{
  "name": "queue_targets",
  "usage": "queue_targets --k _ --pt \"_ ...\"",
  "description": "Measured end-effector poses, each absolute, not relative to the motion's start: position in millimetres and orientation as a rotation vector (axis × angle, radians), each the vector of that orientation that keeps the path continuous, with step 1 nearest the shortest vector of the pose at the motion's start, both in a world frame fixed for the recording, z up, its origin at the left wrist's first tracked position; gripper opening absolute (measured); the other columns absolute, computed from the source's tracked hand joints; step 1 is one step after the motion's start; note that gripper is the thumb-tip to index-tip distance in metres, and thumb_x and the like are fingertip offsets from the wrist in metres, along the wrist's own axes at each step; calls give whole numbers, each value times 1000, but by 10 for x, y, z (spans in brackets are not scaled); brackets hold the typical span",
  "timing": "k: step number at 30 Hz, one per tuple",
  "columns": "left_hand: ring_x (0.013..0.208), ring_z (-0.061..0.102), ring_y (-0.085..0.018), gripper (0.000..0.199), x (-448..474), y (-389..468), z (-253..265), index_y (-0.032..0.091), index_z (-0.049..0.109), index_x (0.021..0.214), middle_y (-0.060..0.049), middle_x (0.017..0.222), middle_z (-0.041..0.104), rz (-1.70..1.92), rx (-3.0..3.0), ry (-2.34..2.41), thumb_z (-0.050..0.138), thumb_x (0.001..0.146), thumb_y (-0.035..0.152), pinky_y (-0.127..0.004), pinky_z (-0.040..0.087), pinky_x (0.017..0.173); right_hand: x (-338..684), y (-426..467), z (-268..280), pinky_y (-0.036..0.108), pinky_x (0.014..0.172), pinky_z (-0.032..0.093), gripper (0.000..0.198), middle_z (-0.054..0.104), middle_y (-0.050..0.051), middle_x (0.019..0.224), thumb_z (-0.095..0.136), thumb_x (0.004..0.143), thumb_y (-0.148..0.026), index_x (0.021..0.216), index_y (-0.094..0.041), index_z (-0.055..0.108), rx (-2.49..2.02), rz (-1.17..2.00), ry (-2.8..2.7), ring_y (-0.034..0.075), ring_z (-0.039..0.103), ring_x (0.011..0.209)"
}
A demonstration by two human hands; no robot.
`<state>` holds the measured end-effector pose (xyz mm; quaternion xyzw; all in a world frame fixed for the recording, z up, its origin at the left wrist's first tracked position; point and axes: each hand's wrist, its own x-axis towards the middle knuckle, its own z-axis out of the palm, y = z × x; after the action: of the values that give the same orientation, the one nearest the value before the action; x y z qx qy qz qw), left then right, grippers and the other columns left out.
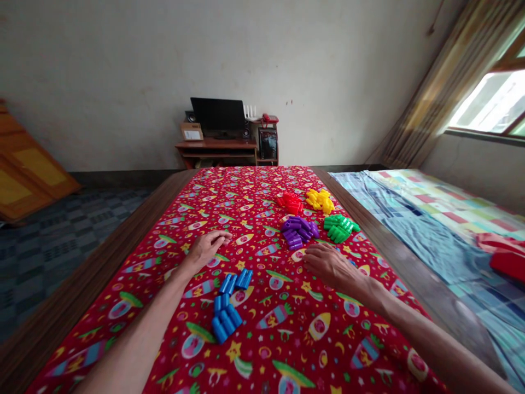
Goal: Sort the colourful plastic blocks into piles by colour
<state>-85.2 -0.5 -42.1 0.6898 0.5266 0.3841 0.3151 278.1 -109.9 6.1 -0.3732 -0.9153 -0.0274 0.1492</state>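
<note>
My left hand (pixel 206 247) lies flat on the red rocket-print cloth (pixel 246 197), fingers relaxed, holding nothing. Just below and right of it sit several blue plastic pieces (pixel 228 306) in a loose cluster. My right hand (pixel 328 265) rests palm down on the cloth, empty, its fingers close to the purple pieces (pixel 298 231). Beyond them lie a green pile (pixel 339 227), a red pile (pixel 290 203) and a yellow pile (pixel 320 200).
The cloth covers a long wooden table (pixel 102 262). A bed with a patterned sheet (pixel 430 219) runs along the right. A desk with a dark monitor (pixel 218 116) stands at the far wall; a curtained window (pixel 488 104) is at upper right.
</note>
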Motion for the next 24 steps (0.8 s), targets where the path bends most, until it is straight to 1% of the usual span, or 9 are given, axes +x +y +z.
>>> queue_targets --k 4,7,9,11,14,16,18,21,24 --pt "79 71 -23 35 -842 -4 -409 20 70 85 -7 88 75 1008 1810 1390 56 71 49 -34 57 74 2205 -1096 114 32 84 47 16 64 11 98 44 96 -16 101 -15 59 -814 -41 -2731 18 60 95" --pt "80 71 -23 36 -832 -21 -396 19 70 86 -7 89 75 1011 1816 1391 55 72 48 -34 57 76 1699 -1077 46 33 83 48 19 61 13 108 46 96 -24 110 -14 55 -697 -69 -2796 22 57 103" --pt "82 71 -23 36 -826 -37 -387 19 69 87 -7 90 75 1012 1824 1389 54 73 48 -35 57 77 1456 -1059 -32 34 80 49 19 61 13 107 46 96 -26 109 -13 54 -711 -84 -2825 23 56 101" --pt "82 71 -23 36 -826 -46 -381 19 69 87 -7 89 75 1012 1825 1389 54 74 49 -34 57 77 1354 -1046 -95 35 79 49 15 62 12 101 45 95 -21 105 -13 54 -738 -96 -2856 22 56 95" --pt "81 71 -23 36 -836 -39 -388 19 70 87 -6 89 75 1009 1821 1383 55 74 50 -34 57 76 1486 -1049 -111 34 84 48 14 63 11 97 46 93 -13 104 -13 54 -741 -65 -2863 20 56 91" --pt "80 71 -23 36 -846 -22 -403 20 70 86 -6 89 75 1015 1821 1380 56 73 50 -34 57 76 1719 -1064 -76 34 87 47 14 63 11 98 47 93 -12 105 -13 55 -775 -12 -2819 20 56 94" --pt "79 71 -23 36 -855 -6 -420 20 70 85 -6 88 75 1018 1818 1381 56 72 51 -35 57 76 2013 -1083 -30 35 88 48 13 64 11 99 47 93 -12 101 -15 57 -854 8 -2765 20 56 98" --pt "79 71 -24 36 -862 5 -438 20 70 85 -6 88 75 1019 1810 1382 56 72 51 -35 57 76 2467 -1114 20 38 90 48 15 65 10 100 45 94 -13 96 -16 59 -1000 -55 -2690 22 56 102" --pt "83 71 -24 36 -862 3 -444 20 70 88 -7 90 75 1017 1812 1385 55 73 49 -36 57 77 2834 -1166 31 41 93 49 17 66 11 105 46 94 -15 99 -17 61 -1123 -136 -2616 24 57 108"
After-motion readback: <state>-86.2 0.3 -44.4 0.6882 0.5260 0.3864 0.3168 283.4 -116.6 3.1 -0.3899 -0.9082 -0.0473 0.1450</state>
